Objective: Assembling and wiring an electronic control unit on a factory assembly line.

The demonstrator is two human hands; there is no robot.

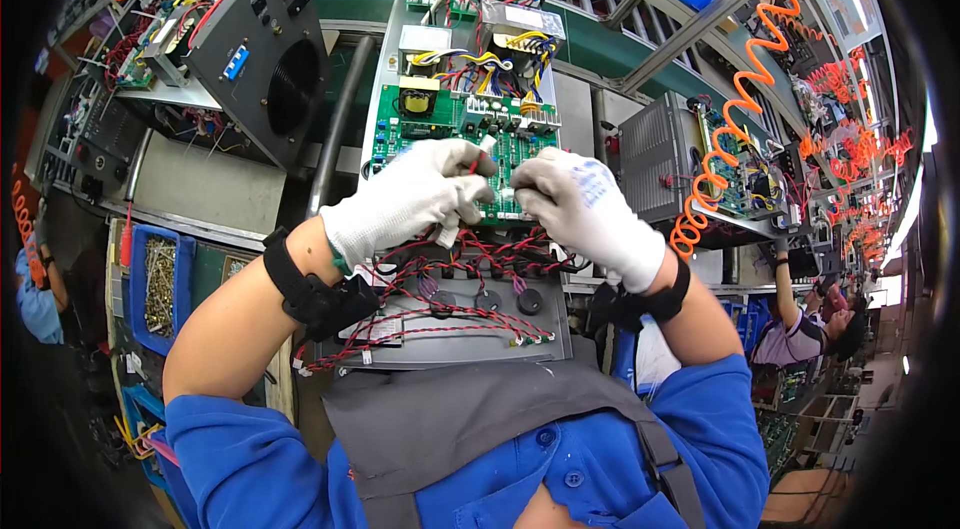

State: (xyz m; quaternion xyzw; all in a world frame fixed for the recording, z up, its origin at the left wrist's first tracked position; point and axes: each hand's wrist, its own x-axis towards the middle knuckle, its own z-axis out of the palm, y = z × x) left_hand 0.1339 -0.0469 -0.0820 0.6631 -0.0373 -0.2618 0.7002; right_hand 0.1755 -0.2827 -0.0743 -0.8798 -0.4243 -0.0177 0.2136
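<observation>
My left hand (pixel 420 194), in a white knit glove, reaches over the near part of a green circuit board (pixel 400 129). Its fingers are closed on a thin wire lead (pixel 473 167), and a white connector (pixel 487 143) shows just above the fingertips. My right hand (pixel 590 209), gloved too, is at the board's near right part with thumb and fingers pinched together; what lies between them is hidden. The board sits in an opened metal chassis with a grey front panel (pixel 450 339). Red-and-black twisted wires (pixel 440 294) with white plugs spread over this panel.
Farther inside the chassis are a transformer (pixel 415 101) and yellow, blue and white wire bundles (pixel 465 59). Similar units stand left (pixel 290 59) and right (pixel 650 154). An orange coiled hose (pixel 735 119) hangs at right. A blue bin of screws (pixel 160 289) stands at left. Other people work at both sides.
</observation>
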